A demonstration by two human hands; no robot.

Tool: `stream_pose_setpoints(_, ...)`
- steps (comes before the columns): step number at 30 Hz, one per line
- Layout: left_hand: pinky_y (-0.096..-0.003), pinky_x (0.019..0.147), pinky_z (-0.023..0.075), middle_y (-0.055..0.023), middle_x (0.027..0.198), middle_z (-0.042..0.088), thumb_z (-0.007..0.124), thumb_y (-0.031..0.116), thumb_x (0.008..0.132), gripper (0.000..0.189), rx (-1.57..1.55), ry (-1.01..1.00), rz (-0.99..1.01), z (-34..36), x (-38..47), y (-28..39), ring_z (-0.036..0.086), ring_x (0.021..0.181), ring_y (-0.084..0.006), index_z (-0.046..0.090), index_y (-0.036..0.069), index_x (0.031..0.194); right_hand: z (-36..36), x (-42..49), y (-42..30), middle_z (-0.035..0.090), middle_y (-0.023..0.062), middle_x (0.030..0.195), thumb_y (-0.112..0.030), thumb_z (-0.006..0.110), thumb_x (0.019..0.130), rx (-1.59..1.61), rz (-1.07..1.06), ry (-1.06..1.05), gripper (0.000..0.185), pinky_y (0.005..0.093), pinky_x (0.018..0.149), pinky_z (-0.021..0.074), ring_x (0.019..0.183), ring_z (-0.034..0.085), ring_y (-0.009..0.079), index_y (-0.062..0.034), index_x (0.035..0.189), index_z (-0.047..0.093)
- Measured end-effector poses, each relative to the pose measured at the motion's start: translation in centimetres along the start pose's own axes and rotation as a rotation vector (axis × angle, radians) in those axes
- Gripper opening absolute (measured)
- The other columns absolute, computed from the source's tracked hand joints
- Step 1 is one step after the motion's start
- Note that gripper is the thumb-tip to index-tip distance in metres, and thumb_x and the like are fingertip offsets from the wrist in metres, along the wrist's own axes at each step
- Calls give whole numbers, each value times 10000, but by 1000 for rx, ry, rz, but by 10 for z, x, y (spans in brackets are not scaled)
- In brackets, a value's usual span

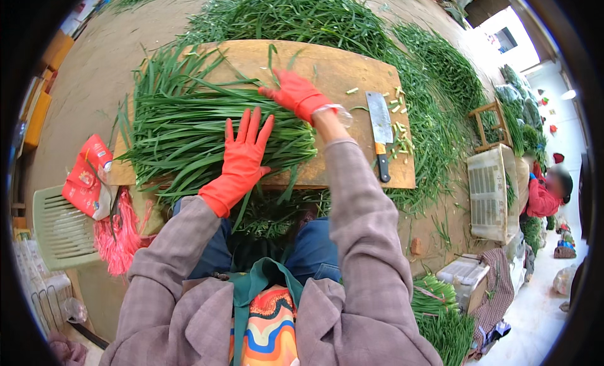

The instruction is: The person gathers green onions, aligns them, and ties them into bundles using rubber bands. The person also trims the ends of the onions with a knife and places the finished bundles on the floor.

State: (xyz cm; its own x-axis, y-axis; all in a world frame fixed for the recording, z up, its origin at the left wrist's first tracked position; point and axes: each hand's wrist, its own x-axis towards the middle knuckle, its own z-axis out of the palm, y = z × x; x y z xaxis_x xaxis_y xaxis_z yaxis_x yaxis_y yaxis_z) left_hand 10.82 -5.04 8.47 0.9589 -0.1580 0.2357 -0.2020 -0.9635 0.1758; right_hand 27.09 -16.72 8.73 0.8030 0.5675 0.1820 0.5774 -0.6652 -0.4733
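A large pile of garlic chives (188, 125) lies on the wooden board (339, 73) in front of me, its cut white ends to the right. My left hand (243, 156), in a red-orange rubber glove, lies palm down on the near side of the pile with fingers spread. Over the far edge of the chives is my right hand (295, 93), gloved alike; its fingers are apart and slightly blurred, and I see nothing held in them. A cleaver (379, 118) with a black handle lies flat at the board's right, beside several trimmed stem ends (401, 130).
Loose green leaves (292, 16) cover the floor beyond the board. At left, a red packet (87, 175) and pink plastic ties (120, 234) lie on a pale green plastic stool (61, 224). A white crate (488, 196), tied chives (441, 314) and another person (542, 196) are at right.
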Motion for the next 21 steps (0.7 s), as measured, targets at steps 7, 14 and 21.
stream_pose_setpoints(7, -525, 1028, 169, -98, 1385, 289, 564, 97, 672, 757, 212, 142, 283, 33, 28, -22, 275, 1284, -255, 257, 217, 1354, -4, -91, -3, 578, 262, 926, -514, 349, 858, 7, 370, -145, 585, 453, 800, 413, 901, 530, 420, 26, 922, 566)
stream_pose_setpoints(14, -499, 1031, 198, -84, 1360, 338, 449, 76, 753, 624, 158, 200, 525, 28, 41, -15, 334, 1256, -244, 317, 293, 1323, 11, -157, -29, 558, 292, 903, -475, 305, 881, 78, 616, -43, 571, 473, 792, 395, 893, 505, 454, 36, 860, 559)
stream_pose_setpoints(21, -448, 979, 296, -145, 1303, 392, 561, 83, 717, 665, -123, 272, 67, 2, 17, -118, 395, 1191, -273, 317, 172, 1329, -54, -136, 37, 613, 166, 765, -547, 445, 815, 67, 782, -272, 597, 348, 577, 484, 627, 606, 267, 32, 884, 571)
